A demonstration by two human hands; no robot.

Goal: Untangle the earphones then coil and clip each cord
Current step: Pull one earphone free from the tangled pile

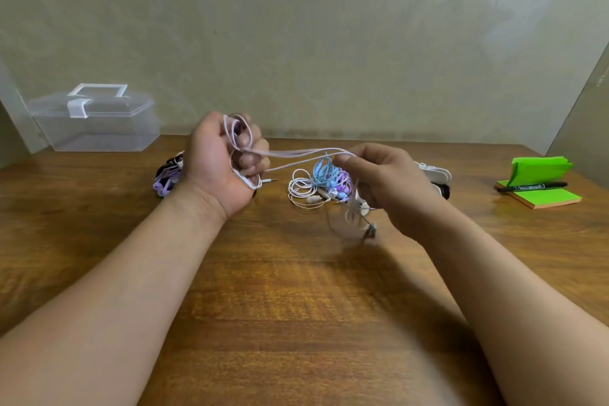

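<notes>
A: What's the left hand (227, 158) doing?

B: It's sitting left of center, fingers curled tight w/ a pale lilac cord (296, 155) looped around them several times. The plug (272, 180) is sticking out just right of that fist.

A: And the right hand (385, 184)?

B: Right of center, thumb and fingers pinching the same cord, which is stretching between both hands above the table (296, 306). The loose end is dangling below the right hand, too blurred to tell what's on it.

A: Other earphones?

B: A tangled pile (319, 184) of white, blue and purple ones is lying on the table btwn the hands. A purple and black bundle (168, 178) is peeking out behind the left wrist. White and black stuff behind the right hand, can't tell what.

A: Anything else?

B: Clear plastic box (95, 119) at upper left; green sticky notes (540, 184) w/ a black marker (532, 187) on them at far right.
</notes>
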